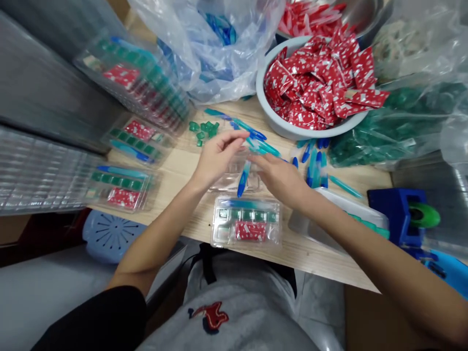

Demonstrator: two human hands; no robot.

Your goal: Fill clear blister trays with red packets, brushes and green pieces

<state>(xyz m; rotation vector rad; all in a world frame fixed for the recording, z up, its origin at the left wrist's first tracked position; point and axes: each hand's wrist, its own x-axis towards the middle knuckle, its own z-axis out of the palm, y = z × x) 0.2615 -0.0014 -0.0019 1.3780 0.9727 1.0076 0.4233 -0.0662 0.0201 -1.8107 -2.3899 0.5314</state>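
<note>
My left hand is pinched closed above the middle of the table; what lies between its fingertips is too blurred to make out. Close beside it, my right hand has its fingers at the upper end of a blue-and-teal plastic pen, whose blue end points down. Under both hands sits a clear plastic tray. Nearer to me lies a filled clear tray with a blue strip along its top, a row of green pieces and a red patterned packet.
Loose pens and small green pieces lie behind my hands. A grey bowl holds red packets. Filled trays stand at left, near stacked clear trays. A blue tape dispenser and a white box are at right.
</note>
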